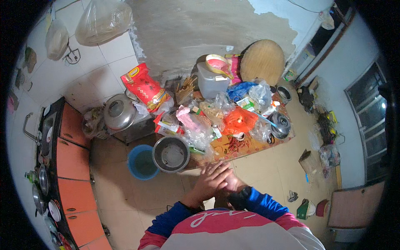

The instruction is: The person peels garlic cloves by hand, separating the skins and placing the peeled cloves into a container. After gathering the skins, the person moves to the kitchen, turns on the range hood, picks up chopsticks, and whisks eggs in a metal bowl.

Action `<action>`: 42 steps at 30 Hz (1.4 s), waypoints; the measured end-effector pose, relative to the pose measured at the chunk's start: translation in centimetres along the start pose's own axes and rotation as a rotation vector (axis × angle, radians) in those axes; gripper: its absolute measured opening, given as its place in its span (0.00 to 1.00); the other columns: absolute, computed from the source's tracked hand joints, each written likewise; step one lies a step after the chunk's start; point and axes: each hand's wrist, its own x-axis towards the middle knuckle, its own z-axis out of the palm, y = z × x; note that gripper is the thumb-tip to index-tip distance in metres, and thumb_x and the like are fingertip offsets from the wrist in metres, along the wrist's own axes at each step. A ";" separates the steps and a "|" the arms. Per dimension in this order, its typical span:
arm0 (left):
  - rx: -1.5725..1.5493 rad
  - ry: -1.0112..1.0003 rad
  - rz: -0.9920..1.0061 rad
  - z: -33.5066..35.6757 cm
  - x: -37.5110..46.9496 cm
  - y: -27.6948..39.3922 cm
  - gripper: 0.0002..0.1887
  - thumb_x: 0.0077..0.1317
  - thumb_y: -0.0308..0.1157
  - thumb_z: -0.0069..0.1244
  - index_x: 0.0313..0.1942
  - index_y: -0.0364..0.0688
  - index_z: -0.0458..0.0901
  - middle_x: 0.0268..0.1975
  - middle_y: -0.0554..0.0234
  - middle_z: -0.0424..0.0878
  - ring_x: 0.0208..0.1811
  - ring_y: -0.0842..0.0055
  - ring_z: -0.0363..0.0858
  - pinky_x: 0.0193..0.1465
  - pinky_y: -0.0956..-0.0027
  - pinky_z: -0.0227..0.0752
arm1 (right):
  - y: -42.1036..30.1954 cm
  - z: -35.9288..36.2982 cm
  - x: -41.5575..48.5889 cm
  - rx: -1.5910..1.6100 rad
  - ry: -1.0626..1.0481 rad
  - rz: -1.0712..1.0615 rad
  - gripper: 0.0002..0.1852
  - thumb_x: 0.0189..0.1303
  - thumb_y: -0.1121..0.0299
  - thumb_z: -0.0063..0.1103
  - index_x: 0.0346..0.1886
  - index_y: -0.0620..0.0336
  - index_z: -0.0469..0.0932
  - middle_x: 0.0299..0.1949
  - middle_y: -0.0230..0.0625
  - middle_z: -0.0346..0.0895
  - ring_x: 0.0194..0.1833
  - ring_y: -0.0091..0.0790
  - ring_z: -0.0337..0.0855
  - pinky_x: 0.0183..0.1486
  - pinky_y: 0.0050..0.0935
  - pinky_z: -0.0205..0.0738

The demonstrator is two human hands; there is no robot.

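My left hand (215, 176) and my right hand (233, 182) are clasped together just in front of my body, one laid over the other; which is which follows the sleeves poorly where they overlap. No object shows between them. Beyond them stands a low table (223, 153) with a patterned orange top. Dried red chillies (236, 144) lie near its front edge. An orange plastic bag (239, 120) sits behind the chillies. At the table's left corner is a metal basin (171, 154), above and left of my hands.
A blue plastic tub (142, 162) stands on the floor beside the basin. A lidded metal pot (119, 112) is at the back left, near a red bag (147, 89). Orange cabinets (75, 162) line the left wall. A log (307, 161) stands on the floor at right.
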 end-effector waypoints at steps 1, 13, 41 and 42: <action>-0.012 -0.031 -0.068 0.5 -0.1 -0.1 0.22 0.64 0.41 0.51 0.57 0.46 0.77 0.67 0.60 0.69 0.68 0.58 0.65 0.70 0.54 0.53 | 0.5 0.4 1.4 -0.062 -0.114 -0.030 0.27 0.74 0.54 0.40 0.70 0.58 0.59 0.67 0.40 0.63 0.65 0.36 0.66 0.67 0.34 0.62; -0.134 0.344 -1.355 -3.3 -10.8 -11.5 0.15 0.67 0.39 0.52 0.32 0.34 0.76 0.32 0.49 0.78 0.36 0.57 0.79 0.41 0.58 0.72 | -15.2 -5.2 20.3 -0.620 0.050 0.067 0.19 0.70 0.56 0.51 0.54 0.60 0.77 0.47 0.31 0.81 0.46 0.31 0.80 0.50 0.29 0.73; -0.152 0.349 -1.529 2.8 -0.9 -7.9 0.09 0.68 0.32 0.52 0.45 0.38 0.79 0.45 0.52 0.81 0.39 0.64 0.81 0.40 0.65 0.76 | -25.9 -15.1 62.7 -1.952 0.358 -0.664 0.09 0.62 0.74 0.49 0.44 0.63 0.75 0.40 0.49 0.77 0.46 0.51 0.79 0.51 0.46 0.75; -0.157 0.335 -1.551 2.8 -0.8 -8.0 0.09 0.68 0.32 0.52 0.45 0.38 0.79 0.45 0.52 0.81 0.39 0.64 0.82 0.40 0.65 0.76 | -25.9 -15.1 62.7 -1.923 0.345 -0.756 0.09 0.62 0.74 0.49 0.43 0.63 0.75 0.39 0.49 0.77 0.46 0.51 0.79 0.50 0.46 0.75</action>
